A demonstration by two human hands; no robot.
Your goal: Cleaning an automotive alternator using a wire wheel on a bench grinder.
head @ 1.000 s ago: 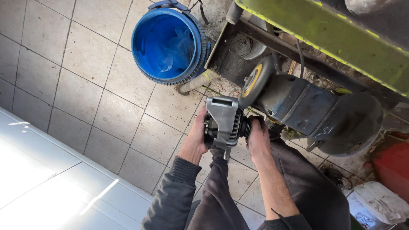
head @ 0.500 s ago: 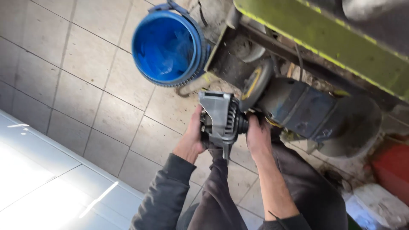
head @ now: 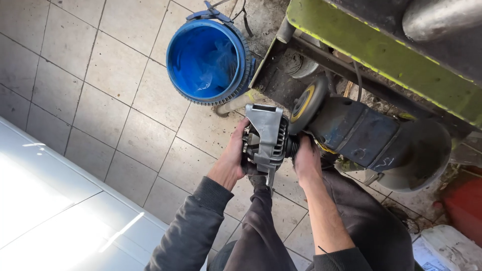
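- My left grip point(head: 232, 160) comes out of a dark grey ribbed cuff.
- My right grip point(head: 307, 161): sleeve pushed up, forearm bare.
- Dark grey trousers point(head: 261, 236).

- The floor point(head: 75, 90) is of large pale grey tiles with dark joints, dusty near the top centre of the frame.
- A white glossy surface point(head: 45, 221) fills the lower left and reflects bright daylight.
- A yellow-green metal frame point(head: 381, 55) crosses the upper right.
- A red object point(head: 464, 206), partly hidden, is at the right edge.
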